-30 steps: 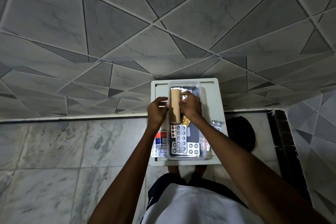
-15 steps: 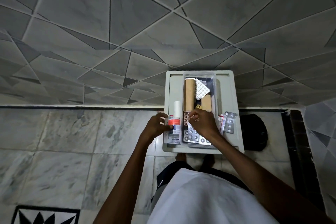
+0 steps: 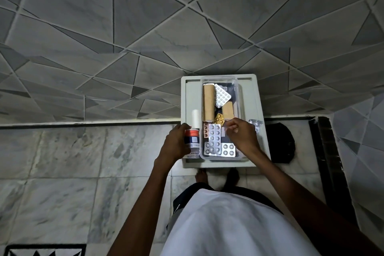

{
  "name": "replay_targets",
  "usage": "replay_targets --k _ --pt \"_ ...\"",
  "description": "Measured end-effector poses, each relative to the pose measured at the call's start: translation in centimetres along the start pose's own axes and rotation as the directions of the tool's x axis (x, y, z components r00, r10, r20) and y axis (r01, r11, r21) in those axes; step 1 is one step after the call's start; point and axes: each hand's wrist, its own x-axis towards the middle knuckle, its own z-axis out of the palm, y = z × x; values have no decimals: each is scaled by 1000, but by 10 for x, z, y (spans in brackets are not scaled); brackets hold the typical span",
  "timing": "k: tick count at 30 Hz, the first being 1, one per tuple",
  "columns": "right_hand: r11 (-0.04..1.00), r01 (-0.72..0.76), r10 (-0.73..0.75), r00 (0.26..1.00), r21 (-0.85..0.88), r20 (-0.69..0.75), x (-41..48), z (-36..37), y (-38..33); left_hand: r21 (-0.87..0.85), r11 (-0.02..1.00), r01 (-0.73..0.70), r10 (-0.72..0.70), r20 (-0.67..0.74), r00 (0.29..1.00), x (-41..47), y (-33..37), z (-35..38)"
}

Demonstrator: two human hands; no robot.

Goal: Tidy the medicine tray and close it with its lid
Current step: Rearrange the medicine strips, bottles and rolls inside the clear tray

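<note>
A grey wall of angular, marble-veined tiles fills the upper half of the view, and a pale marble tile floor meets it along a dark line. Against the wall stands a small white rectangular table with a raised rim. To its right on the floor lies a dark rounded object, too dim to identify.

On the table sits the clear plastic rectangular medicine tray, its long side running away from the person and its top uncovered. In its far half a long tan cardboard tube lies along the left wall, a shorter tan cardboard piece lies beside it, and a white blister pack of round tablets lies tilted between them. In the near half are several silver foil blister packs, a gold foil blister pack and a copper-coloured one.

The person's left hand is at the tray's left side, outside it, fingers wrapped around a small white medicine bottle with a red and dark blue label that stands on the table. A white cylinder stands just beyond that bottle. The right hand is over the tray's near right part, fingers curled and pinched together; what they pinch, if anything, cannot be told. A crumpled silver blister strip lies on the table just right of the tray.
</note>
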Motion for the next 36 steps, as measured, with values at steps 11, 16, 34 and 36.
replay_targets --k 11,16,34,36 --pt "997 -39 49 987 67 -154 9 -18 8 3 987 -160 159 -142 977 34 78 -32" --pt "999 -33 30 983 -13 -179 26 -22 16 249 947 -202 241 -136 961 93 105 -12" --pt "951 -156 179 982 -267 64 22 -33 54 352 916 -192 240 -98 966 155 102 19" --pt "949 -205 219 975 -239 32 23 -30 50 334 928 -163 218 -135 967 143 101 19"
